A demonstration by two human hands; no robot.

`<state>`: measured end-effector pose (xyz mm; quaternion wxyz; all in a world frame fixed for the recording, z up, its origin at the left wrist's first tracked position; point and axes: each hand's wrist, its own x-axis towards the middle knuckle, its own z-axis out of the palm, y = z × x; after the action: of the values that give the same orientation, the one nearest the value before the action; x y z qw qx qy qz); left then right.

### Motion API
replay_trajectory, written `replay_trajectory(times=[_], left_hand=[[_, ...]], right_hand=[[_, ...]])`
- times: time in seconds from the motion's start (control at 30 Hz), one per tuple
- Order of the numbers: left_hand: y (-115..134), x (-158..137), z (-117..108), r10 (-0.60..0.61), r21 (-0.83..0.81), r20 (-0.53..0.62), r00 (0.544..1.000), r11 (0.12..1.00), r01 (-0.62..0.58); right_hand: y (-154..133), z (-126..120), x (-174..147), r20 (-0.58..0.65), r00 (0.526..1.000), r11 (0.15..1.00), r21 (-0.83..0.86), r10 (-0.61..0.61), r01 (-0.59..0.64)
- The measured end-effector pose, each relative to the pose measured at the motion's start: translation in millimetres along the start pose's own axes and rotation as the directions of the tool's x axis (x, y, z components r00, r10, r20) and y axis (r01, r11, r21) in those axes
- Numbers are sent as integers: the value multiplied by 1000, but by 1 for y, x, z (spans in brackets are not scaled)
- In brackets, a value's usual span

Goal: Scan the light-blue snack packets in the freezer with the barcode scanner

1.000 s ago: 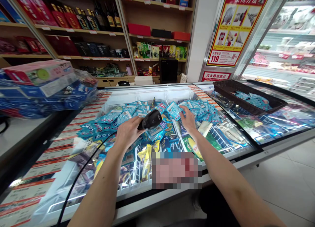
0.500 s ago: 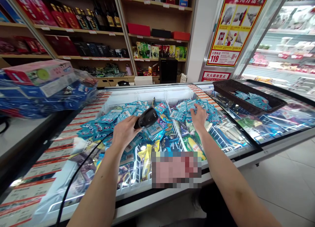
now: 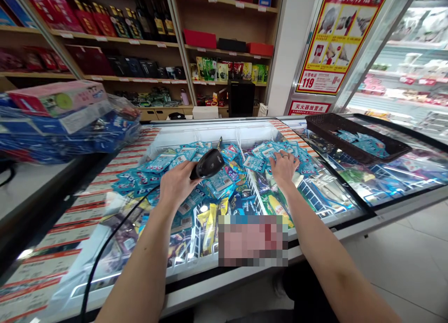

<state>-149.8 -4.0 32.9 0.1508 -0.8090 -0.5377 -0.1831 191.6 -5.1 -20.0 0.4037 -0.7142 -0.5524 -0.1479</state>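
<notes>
My left hand point(image 3: 178, 183) is wrapped round a black barcode scanner point(image 3: 209, 164), held over the left part of the freezer's glass top. A cable runs from it down to the left. Around and under the scanner lie many blue packets point(image 3: 157, 165), some with barcodes facing up. My right hand point(image 3: 284, 166) rests with spread fingers on a second pile of blue packets point(image 3: 304, 157), farther right. Whether its fingertips pinch any single packet I cannot tell. Wrapped ice creams point(image 3: 210, 227) in wire baskets show below the packets.
A brown basket point(image 3: 353, 138) holding more blue packets stands on the glass at the right. Plastic-wrapped boxes point(image 3: 63, 122) are stacked at the left. Price labels point(image 3: 84, 220) line the glass. Shelves point(image 3: 224, 50) rise behind the freezer. A blurred patch covers something near the front edge.
My right hand has come down onto the right pile, its fingers flatter and more spread. The left hand still holds the scanner in nearly the same place. The view has shifted slightly.
</notes>
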Motion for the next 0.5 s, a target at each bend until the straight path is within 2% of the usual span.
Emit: replay_trajectory(times=[0.07,0.13,0.2,0.33,0.5], left_hand=[[-1,0,-1,-16,6,-7,1000,1000,16],[-2,-1,-2,-27,10,-17,999,1000,27],[-3,-1,-3,-37,9,-30,999,999,37],[-3,-2,-4,-54,14,-27,998,998,55],[-3,-2,-3,-53,38,-21,998,998,53]], right_hand=[[-7,-2,-1,20,999,999,-4,-42,43],[-18,-4,-4,71,988,990,40,-140,138],[-30,-6,-7,157,948,957,137,-276,256],[-48,-6,-16,308,786,832,353,-536,428],[-61,-6,-22,343,584,668,514,-735,538]])
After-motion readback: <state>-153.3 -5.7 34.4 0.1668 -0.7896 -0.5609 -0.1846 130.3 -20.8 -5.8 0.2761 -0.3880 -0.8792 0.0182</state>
